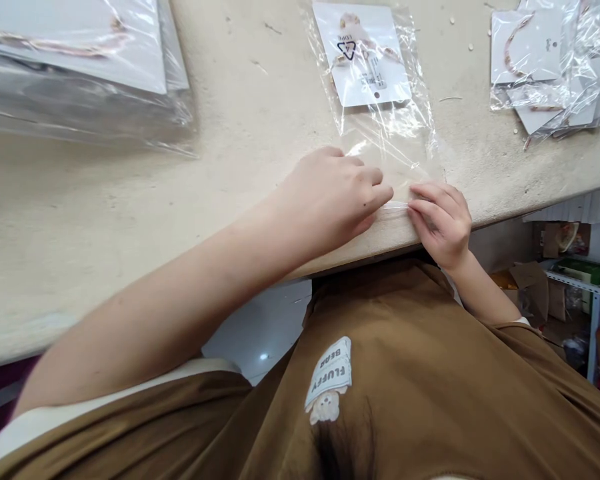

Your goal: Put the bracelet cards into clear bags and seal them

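A clear plastic bag [380, 137] lies on the table with its near edge toward me. Inside its far part sits a white jewelry card [380, 90], with a barcode label and gold-and-pink jewelry partly showing. My left hand [340, 193] is closed on the near edge of the bag, thumb and fingers pinched together. Just to the right, my right hand [443, 220] pinches the same edge between thumb and fingertips. A short strip of the plastic edge stretches between the two hands.
Bagged bracelet cards [80, 100] are stacked at the left. More bagged cards [530, 73] are piled at the far right. Small scraps dot the table [220, 167]. Beyond its edge, a shelf [587, 283] and cardboard boxes [530, 290] stand low on the right.
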`<state>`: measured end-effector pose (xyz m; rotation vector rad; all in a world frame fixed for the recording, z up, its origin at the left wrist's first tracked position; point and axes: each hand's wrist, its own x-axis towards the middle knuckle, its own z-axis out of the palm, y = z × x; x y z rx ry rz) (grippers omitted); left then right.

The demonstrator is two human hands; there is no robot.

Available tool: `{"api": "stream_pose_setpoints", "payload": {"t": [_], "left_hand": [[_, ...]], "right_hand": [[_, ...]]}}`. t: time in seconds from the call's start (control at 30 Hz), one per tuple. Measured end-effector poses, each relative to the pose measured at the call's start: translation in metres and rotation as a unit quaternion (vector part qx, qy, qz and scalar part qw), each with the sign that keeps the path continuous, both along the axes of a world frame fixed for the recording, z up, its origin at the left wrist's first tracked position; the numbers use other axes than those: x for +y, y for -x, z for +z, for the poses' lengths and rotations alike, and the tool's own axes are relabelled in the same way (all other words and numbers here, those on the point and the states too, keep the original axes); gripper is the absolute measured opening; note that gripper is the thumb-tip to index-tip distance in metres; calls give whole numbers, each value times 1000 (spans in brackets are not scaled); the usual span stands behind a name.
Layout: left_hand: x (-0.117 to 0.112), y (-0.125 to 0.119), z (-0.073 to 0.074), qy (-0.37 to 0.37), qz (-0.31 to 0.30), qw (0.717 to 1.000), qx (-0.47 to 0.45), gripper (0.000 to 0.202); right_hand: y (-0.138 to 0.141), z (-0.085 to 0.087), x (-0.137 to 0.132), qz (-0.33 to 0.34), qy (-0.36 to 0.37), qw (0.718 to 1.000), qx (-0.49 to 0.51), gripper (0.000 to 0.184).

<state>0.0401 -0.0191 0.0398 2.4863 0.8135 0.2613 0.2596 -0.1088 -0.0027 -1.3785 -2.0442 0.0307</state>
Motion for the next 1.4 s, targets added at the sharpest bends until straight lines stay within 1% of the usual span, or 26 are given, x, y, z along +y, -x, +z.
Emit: {"api": "stream_pose_setpoints", "payload": {"t": [0.07,0.1,0.13,0.17,0.2,0.23,0.27,0.3,0.33,0.37,0.4,0.43,0.47,0.5,0.57,0.63,0.7,0.73,0.87,0.9,1.03,1.13,1.2,1.3,1.4], "left_hand": [[-17,10,8,15,107,994,34,31],[-26,14,9,50,161,985,26,32],[-36,18,10,114,203,972,-2,32],[-44,21,9,201,236,950,-47,32],[-52,22,7,301,256,913,-101,31],[-58,21,5,401,266,863,-153,33],[-63,19,3,486,274,806,-198,37],[-65,16,1,552,279,749,-237,41],[-67,13,-1,598,285,700,-268,44],[-67,9,-2,627,292,660,-293,45],[-66,4,-3,643,301,630,-315,43],[-65,0,-4,649,313,608,-332,39],[-64,-3,-4,650,324,595,-343,35],[-63,-6,-4,648,334,589,-350,29],[-63,-10,-3,639,342,590,-355,18],[-64,-12,-2,630,342,598,-357,13],[-65,-12,-2,622,343,602,-364,13],[-66,-12,-3,620,344,601,-368,14],[-65,-11,-5,628,348,583,-380,24],[-65,-11,-5,627,346,586,-380,27],[-68,-13,-7,604,335,609,-389,30],[-71,-14,-9,594,338,616,-392,31],[-72,-13,-9,588,342,623,-387,32],[-69,-12,-6,601,345,619,-369,31],[-62,-11,0,627,349,610,-336,35]], "right_hand": [[0,-1,0,0,-10,1000,11,11],[0,-1,-1,0,-14,1000,15,11],[-1,-2,-1,0,-17,1000,17,11],[-1,-2,-1,1,-21,1000,16,11],[-2,-2,-1,1,-23,1000,12,12],[-3,-2,-2,1,-22,1000,7,11],[-4,-2,-2,4,-19,1000,3,11],[-4,-1,-3,10,-15,1000,2,10],[-5,-1,-3,17,-8,1000,5,10],[-5,0,-4,25,-2,1000,12,8],[-5,2,-4,32,3,999,21,6],[-5,4,-5,37,6,999,31,5],[-4,6,-5,36,7,999,39,8],[-3,9,-4,30,10,998,45,13],[1,16,-2,14,29,998,48,17],[6,23,3,14,73,996,49,12],[12,28,8,35,124,990,59,7],[14,29,11,49,143,986,68,8],[22,30,19,80,187,974,103,12],[23,29,20,81,194,971,110,12],[24,29,21,89,210,962,149,7],[24,31,21,102,228,949,193,8],[25,32,21,99,240,944,204,11],[25,34,22,85,243,951,169,12],[25,33,23,86,217,966,116,13]]}}
